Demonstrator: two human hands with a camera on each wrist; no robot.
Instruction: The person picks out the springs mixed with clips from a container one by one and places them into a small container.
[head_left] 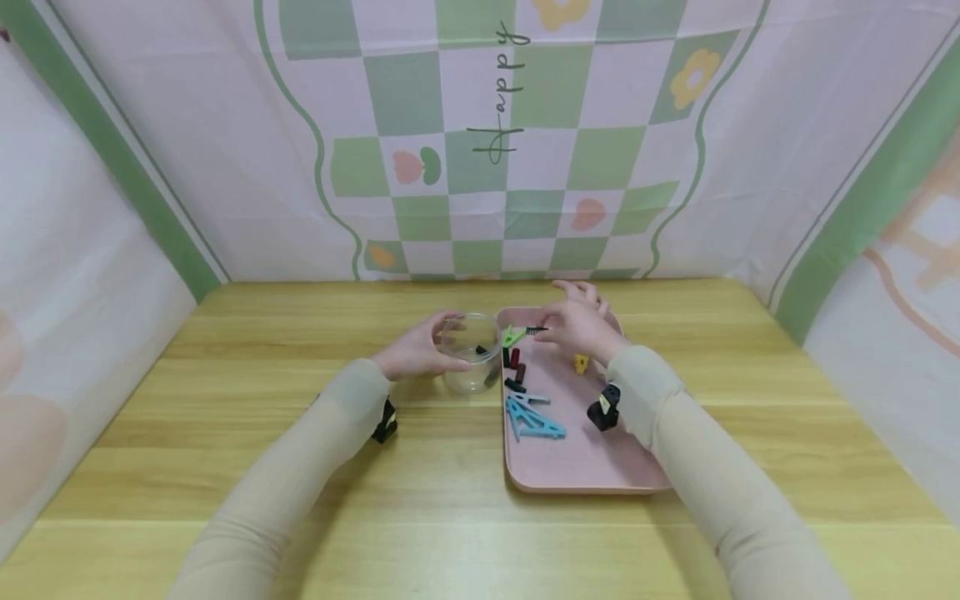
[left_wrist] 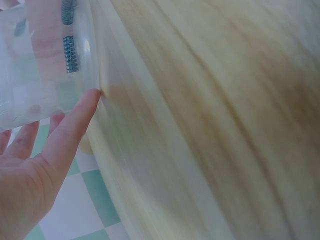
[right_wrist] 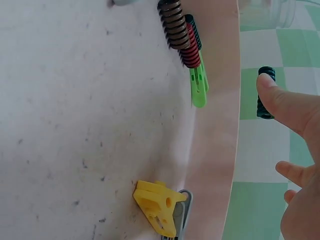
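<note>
My left hand (head_left: 420, 347) holds a clear round plastic container (head_left: 474, 385) at its side, thumb in front and fingers behind. Through its wall, dark coil springs (left_wrist: 71, 54) show in the left wrist view. Over the far part of a pink tray (head_left: 592, 477), my right hand (head_left: 581, 325) pinches a dark green coil spring (right_wrist: 266, 92). Several more springs lie along the tray's left side, among them a red spring (head_left: 514, 358) and a brown spring (head_left: 521, 372). Near them is a green clothespin (head_left: 513, 337).
Blue clothespins (head_left: 536, 423) and a grey clothespin (head_left: 529, 398) lie in the tray's left part. A yellow clip (right_wrist: 157, 207) sits below the right hand, beside a grey clip (right_wrist: 182, 212). A wooden table (head_left: 420, 517) carries everything; a checked cloth (head_left: 480, 167) hangs behind.
</note>
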